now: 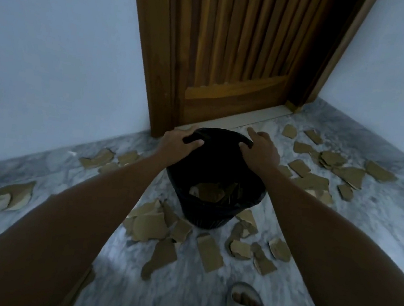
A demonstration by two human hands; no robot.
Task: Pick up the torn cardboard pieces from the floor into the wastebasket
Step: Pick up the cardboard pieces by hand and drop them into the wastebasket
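Observation:
A black wastebasket lined with a black bag stands on the marble floor in front of a wooden door. My left hand grips the far left of its rim, and my right hand grips the far right of the rim, index finger stretched out. A few brown cardboard pieces lie inside the basket. Several torn cardboard pieces are scattered on the floor: a cluster just in front of the basket, more at the right, some at the left and far left.
The wooden door and its frame close off the corner behind the basket, with pale walls on both sides. My foot in a light sandal is on the floor at the lower right.

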